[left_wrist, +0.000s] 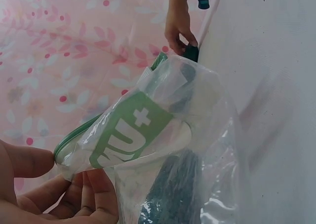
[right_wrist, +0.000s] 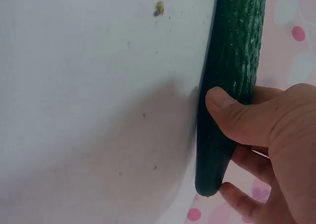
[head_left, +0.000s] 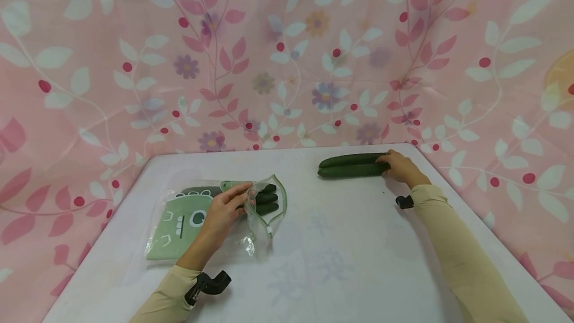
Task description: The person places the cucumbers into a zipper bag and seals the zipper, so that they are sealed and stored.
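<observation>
A clear zip bag (head_left: 179, 248) with a green monster print lies on the table's left side, its green-edged mouth spread toward the right. Several cucumbers (head_left: 267, 197) show inside the opening. My left hand (head_left: 222, 213) pinches the bag's rim between thumb and fingers, as the left wrist view shows. Farther right, two cucumbers lie side by side, a front cucumber (head_left: 352, 170) and a rear cucumber (head_left: 352, 159). At their right ends, my right hand (head_left: 401, 167) grips a cucumber (right_wrist: 237, 51), thumb on its near side. Whether the fingers also hold the second one is hidden.
The white-covered table (head_left: 341, 263) has a pink floral curtain (head_left: 287, 64) hanging behind it. A small brown speck (right_wrist: 158, 8) lies on the cloth in the right wrist view. Black wrist mounts sit on both sleeves.
</observation>
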Action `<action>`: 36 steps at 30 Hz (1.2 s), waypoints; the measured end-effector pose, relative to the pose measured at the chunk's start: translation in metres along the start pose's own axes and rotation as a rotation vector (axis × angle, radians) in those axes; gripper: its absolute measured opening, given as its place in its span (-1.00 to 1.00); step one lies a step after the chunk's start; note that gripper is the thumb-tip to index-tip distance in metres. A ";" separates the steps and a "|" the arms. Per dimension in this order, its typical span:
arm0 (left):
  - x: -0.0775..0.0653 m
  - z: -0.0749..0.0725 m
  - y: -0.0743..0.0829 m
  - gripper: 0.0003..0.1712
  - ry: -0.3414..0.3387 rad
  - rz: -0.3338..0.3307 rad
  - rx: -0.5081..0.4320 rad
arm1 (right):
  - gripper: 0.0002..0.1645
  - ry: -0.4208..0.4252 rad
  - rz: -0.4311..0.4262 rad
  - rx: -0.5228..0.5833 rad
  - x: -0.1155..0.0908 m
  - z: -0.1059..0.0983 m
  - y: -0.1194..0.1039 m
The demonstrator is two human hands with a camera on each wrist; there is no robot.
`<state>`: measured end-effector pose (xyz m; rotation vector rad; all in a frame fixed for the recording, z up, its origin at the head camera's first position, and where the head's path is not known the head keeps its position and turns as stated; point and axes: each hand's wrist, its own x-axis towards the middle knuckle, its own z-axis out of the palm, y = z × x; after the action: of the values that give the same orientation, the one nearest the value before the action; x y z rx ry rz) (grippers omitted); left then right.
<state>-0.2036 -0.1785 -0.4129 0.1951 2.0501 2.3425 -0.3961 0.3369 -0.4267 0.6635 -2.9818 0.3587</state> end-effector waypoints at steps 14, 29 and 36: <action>0.000 0.000 -0.002 -0.53 0.006 -0.008 0.007 | -0.52 0.003 -0.068 0.028 -0.016 -0.001 0.002; 0.001 -0.001 -0.001 -0.52 0.004 -0.009 0.021 | -0.50 0.118 -0.076 0.126 -0.026 -0.007 -0.020; 0.001 -0.001 -0.001 -0.51 -0.001 -0.003 0.031 | -0.54 0.162 -0.187 0.181 -0.030 -0.004 -0.043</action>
<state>-0.2046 -0.1796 -0.4143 0.1943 2.0857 2.3095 -0.3508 0.3125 -0.4173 0.8768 -2.7290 0.6402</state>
